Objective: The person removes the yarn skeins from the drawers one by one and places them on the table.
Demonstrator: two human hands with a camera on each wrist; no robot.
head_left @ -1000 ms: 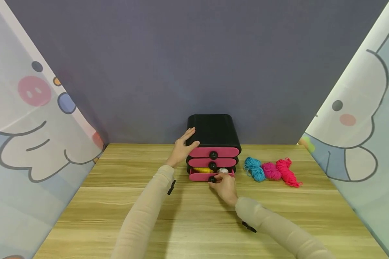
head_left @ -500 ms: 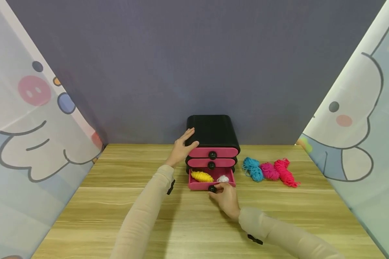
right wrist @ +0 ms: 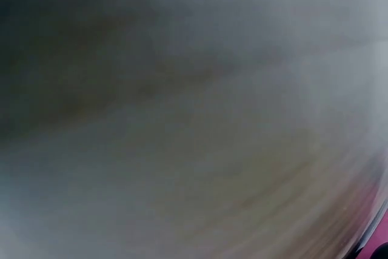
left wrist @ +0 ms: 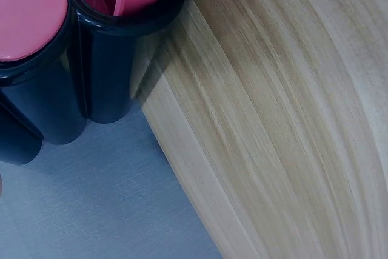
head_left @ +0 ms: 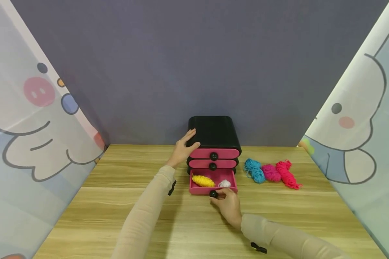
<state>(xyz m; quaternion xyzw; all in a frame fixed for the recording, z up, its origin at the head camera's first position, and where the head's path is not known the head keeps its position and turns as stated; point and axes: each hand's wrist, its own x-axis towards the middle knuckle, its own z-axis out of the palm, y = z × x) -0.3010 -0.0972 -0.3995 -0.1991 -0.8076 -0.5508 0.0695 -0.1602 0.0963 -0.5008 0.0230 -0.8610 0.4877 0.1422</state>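
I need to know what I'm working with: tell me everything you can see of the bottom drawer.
The bottom drawer is pink, smooth and plastic-looking, with a round black knob on its front. It stands open beneath the closed middle drawer. In the head view, yellow yarn lies inside on the left, white yarn at the front right. The right hand pinches the knob.

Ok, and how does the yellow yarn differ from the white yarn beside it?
The yellow yarn is a long bundle, while the white yarn looks like a rounded clump. The yellow yarn appears clearly bigger than the white yarn. The yellow yarn lies toward the left, the white yarn toward the right, nearer the right hand. Both sit in the open bottom drawer.
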